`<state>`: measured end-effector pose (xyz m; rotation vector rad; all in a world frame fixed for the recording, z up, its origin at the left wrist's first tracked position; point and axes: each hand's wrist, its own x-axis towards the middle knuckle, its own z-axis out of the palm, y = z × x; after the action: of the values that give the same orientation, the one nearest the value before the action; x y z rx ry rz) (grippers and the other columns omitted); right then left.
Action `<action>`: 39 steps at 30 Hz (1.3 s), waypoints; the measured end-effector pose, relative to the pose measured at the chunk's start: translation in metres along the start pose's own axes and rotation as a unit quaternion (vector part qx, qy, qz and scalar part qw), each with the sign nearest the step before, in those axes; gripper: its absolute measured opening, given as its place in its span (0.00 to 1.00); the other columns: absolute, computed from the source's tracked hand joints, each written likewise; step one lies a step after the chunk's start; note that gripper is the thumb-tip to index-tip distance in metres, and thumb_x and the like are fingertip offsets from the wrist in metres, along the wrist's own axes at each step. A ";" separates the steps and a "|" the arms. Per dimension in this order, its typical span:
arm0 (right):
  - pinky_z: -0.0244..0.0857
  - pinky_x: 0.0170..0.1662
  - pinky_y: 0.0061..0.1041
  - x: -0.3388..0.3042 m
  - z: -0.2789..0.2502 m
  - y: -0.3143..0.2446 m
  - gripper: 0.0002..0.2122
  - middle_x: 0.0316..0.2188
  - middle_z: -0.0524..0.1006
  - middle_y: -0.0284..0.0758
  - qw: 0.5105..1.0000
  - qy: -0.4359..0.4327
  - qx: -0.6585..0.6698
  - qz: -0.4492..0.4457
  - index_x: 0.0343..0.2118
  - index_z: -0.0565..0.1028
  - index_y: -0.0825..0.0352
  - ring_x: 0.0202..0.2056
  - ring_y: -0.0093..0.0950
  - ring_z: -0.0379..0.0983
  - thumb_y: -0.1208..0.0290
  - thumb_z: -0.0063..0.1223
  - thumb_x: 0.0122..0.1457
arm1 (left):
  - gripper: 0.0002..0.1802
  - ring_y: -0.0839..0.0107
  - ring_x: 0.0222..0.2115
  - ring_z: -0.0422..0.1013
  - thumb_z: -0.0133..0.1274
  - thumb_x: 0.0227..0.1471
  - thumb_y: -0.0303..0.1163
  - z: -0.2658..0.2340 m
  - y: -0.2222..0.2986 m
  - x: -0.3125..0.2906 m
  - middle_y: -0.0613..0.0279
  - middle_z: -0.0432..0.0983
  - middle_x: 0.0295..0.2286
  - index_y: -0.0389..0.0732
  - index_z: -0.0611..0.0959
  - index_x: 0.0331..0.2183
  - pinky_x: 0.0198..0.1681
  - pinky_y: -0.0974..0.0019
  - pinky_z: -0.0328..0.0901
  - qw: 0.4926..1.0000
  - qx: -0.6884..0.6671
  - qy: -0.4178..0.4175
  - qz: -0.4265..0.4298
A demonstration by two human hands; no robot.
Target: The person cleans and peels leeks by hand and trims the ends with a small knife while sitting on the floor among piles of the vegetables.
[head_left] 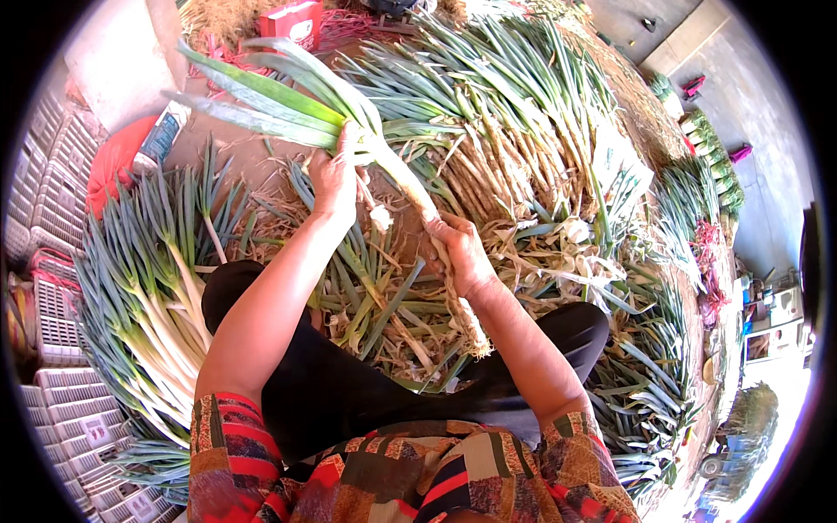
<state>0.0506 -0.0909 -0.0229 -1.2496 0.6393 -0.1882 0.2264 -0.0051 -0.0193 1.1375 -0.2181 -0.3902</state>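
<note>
A large green onion [403, 180] slants in front of me, its broad leaves pointing up to the left. My left hand [334, 180] is closed around it where the leaves meet the stalk. Lower down, my right hand [460, 251] is closed on the pale stalk, fingers pinching its outer layer. A dirt-marked, ragged strip or root end [471, 327] hangs below the right hand; which one I cannot tell. Loose skins and cut leaves [384, 296] cover the ground beneath my hands, between my black-clad legs.
Soil-covered green onions [501, 166] lie heaped ahead to the right. Cleaner, white-stalked ones [157, 322] are stacked at my left, beside white plastic crates [74, 418]. Discarded leaves [645, 383] pile up at my right. A red bag [292, 23] stands at the back.
</note>
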 end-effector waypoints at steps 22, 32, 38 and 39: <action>0.53 0.17 0.16 0.008 -0.029 -0.038 0.17 0.16 0.69 0.26 0.973 0.137 -0.146 -0.113 0.33 0.75 0.68 0.16 0.14 0.61 0.56 0.50 0.57 | 0.26 0.76 0.19 0.60 0.56 0.43 0.55 0.003 0.014 -0.071 0.67 0.63 0.17 0.39 0.75 0.26 0.24 0.70 0.63 0.499 0.507 -0.700 -0.067; 0.57 0.16 0.16 -0.017 -0.008 0.024 0.21 0.14 0.72 0.28 0.997 -0.017 -0.063 0.038 0.32 0.74 0.66 0.14 0.16 0.65 0.49 0.42 0.60 | 0.15 0.80 0.25 0.70 0.52 0.52 0.44 -0.023 0.010 0.015 0.69 0.74 0.27 0.44 0.76 0.37 0.23 0.76 0.60 0.983 -0.120 -0.107 -0.083; 0.58 0.27 0.19 0.011 0.046 -0.022 0.21 0.21 0.73 0.31 0.972 0.079 -0.140 -0.171 0.31 0.74 0.70 0.24 0.18 0.65 0.52 0.46 0.58 | 0.12 0.82 0.22 0.67 0.54 0.51 0.39 -0.008 0.007 -0.006 0.72 0.73 0.25 0.45 0.77 0.36 0.21 0.77 0.55 0.988 -0.124 -0.067 -0.063; 0.58 0.27 0.18 0.023 0.050 -0.020 0.19 0.22 0.73 0.31 0.977 0.068 -0.099 -0.178 0.32 0.74 0.70 0.24 0.17 0.65 0.54 0.48 0.58 | 0.12 0.82 0.22 0.67 0.54 0.51 0.39 0.003 0.010 -0.016 0.72 0.73 0.25 0.45 0.77 0.36 0.21 0.77 0.55 0.989 -0.126 -0.050 -0.065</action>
<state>0.1006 -0.0669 -0.0035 -1.5501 0.5572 -0.5216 0.2121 0.0025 -0.0079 0.8865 -0.1767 -0.5738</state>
